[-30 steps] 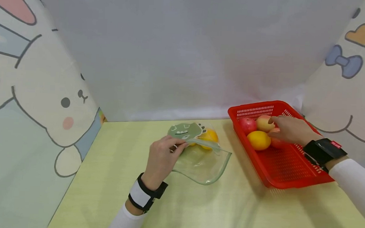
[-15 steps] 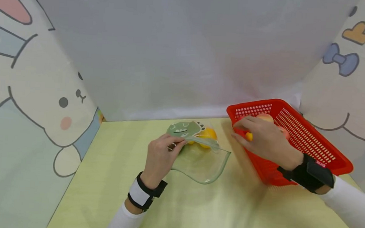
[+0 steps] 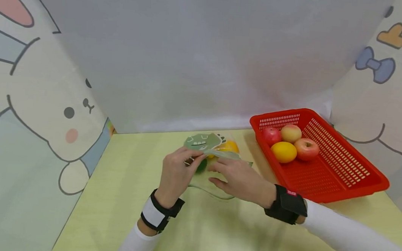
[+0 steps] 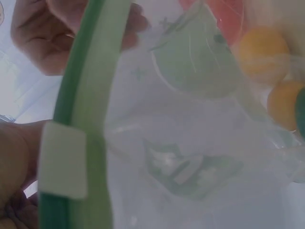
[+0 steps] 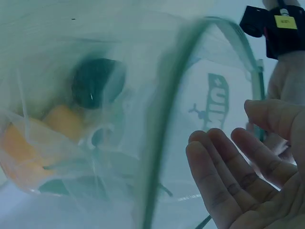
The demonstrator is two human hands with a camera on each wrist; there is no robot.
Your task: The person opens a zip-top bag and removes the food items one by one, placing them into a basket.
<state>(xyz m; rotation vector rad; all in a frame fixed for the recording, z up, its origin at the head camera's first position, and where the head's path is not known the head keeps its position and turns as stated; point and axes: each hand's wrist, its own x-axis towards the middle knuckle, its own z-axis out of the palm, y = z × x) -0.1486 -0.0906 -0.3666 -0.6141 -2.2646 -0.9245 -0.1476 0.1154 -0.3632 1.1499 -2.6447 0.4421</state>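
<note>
A clear zip bag (image 3: pixel 202 141) with green print lies on the table, its mouth toward me. Inside it show orange round fruits (image 5: pixel 21 150) and a dark green round thing (image 5: pixel 97 82). My left hand (image 3: pixel 178 171) pinches the bag's upper edge between thumb and fingers. A pale slider (image 4: pixel 62 160) sits on the green zip beside that hand in the left wrist view. My right hand (image 3: pixel 240 180) is at the bag's mouth, its fingers loosely bent and nothing between them. In the right wrist view its fingertips (image 5: pixel 195 150) lie just beside the green edge.
Right of the bag stands a red plastic basket (image 3: pixel 315 180). It holds a yellow lemon (image 3: pixel 283 152), a red apple (image 3: pixel 307 149), a peach (image 3: pixel 290 133) and a dark pinkish-red fruit (image 3: pixel 272 136). A grey-white wall (image 3: pixel 190 64) rises behind the table (image 3: pixel 122 197).
My right hand has left the fruit in the basket and moved left to the bag's mouth. The left hand keeps its pinch on the bag. All the basket fruit shows uncovered now.
</note>
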